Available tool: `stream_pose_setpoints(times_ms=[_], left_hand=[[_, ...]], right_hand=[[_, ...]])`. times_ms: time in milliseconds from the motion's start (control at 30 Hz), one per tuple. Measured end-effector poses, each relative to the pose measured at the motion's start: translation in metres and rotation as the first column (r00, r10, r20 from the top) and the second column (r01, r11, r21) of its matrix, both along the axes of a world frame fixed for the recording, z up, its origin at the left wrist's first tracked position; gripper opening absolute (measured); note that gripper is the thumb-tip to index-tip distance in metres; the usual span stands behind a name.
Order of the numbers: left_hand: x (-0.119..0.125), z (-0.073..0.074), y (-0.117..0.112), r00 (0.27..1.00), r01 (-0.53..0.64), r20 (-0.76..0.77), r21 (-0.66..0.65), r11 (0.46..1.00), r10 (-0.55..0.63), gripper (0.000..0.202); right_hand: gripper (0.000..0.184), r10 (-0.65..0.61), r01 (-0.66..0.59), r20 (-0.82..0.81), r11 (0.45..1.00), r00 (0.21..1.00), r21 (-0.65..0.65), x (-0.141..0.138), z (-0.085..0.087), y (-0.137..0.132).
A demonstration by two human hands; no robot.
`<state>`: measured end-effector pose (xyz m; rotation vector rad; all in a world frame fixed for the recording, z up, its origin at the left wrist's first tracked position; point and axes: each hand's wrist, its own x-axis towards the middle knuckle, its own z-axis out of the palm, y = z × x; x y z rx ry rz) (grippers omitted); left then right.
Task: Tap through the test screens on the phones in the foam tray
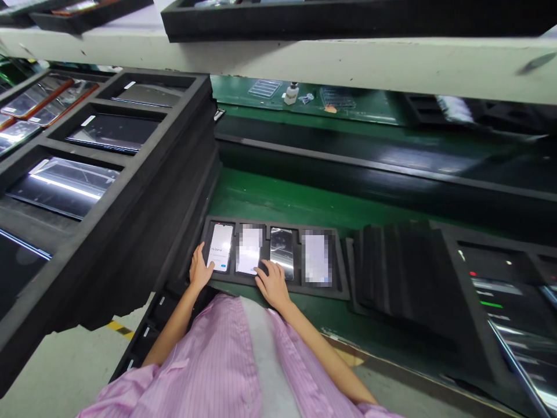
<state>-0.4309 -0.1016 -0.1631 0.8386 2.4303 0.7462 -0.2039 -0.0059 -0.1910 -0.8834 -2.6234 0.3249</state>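
A black foam tray [341, 267] lies on the green bench in front of me with a row of smartphones in its slots. The leftmost smartphone [221, 247] has a lit white screen with a greeting. Beside it is a second lit smartphone [249, 249], partly blurred out. The third smartphone [282, 247] has a dark, reflective screen, and the rightmost smartphone [317, 258] is lit. My left hand [201, 269] rests at the tray's left edge, fingers apart, thumb by the leftmost phone. My right hand [274, 283] is open, its fingertips at the lower right of the second phone and over the third.
Tall stacked foam trays [174, 174] of phones rise at my left. Leaning foam trays [391, 273] and another phone stack [513, 313] stand at the right. A dark conveyor belt [369, 154] runs behind; a pale shelf edge [304, 58] crosses above. A small bottle [291, 94] stands beyond.
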Motion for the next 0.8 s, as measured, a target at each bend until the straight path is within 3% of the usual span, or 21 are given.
stream_pose_setpoints(times_ms=[100, 200, 267, 367, 433, 500, 700, 800], left_hand=[[0.0, -0.002, -0.001, 1.0, -0.006, -0.001, 0.005, 1.0, 0.006, 0.07], [0.001, -0.001, 0.0, 1.0, -0.001, -0.017, -0.004, 1.0, 0.0, 0.07], [0.001, 0.0, 0.0, 0.999, 0.003, -0.033, -0.018, 1.0, -0.003, 0.069], [0.001, 0.0, 0.001, 0.999, 0.007, -0.051, -0.04, 0.999, -0.009, 0.069], [0.001, -0.001, 0.001, 0.998, 0.015, -0.059, -0.044, 0.999, -0.017, 0.069], [0.0, -0.003, 0.001, 0.998, 0.025, -0.064, -0.039, 0.999, -0.027, 0.069], [-0.001, -0.005, 0.002, 0.998, 0.011, -0.066, -0.021, 1.0, -0.012, 0.069], [0.002, -0.007, 0.0, 0.999, -0.004, -0.042, 0.02, 1.0, 0.005, 0.07]], right_hand=[[0.032, -0.081, 0.082, -0.036, 0.997, 0.996, 0.003, 0.009, -0.002, 0.004], [0.033, -0.278, 0.28, -0.067, 0.959, 0.958, 0.031, 0.029, -0.006, 0.009], [0.034, -0.441, 0.445, -0.07, 0.894, 0.895, 0.048, 0.048, -0.01, 0.011], [0.038, -0.651, 0.653, -0.053, 0.755, 0.757, 0.066, 0.079, -0.016, 0.013], [0.04, -0.73, 0.73, -0.029, 0.679, 0.682, 0.08, 0.095, -0.019, 0.015], [0.041, -0.764, 0.76, 0.009, 0.643, 0.645, 0.094, 0.106, -0.02, 0.017], [0.039, -0.769, 0.767, -0.003, 0.638, 0.639, 0.074, 0.109, -0.019, 0.023], [0.038, -0.712, 0.714, -0.061, 0.697, 0.7, 0.061, 0.093, -0.016, 0.019]])
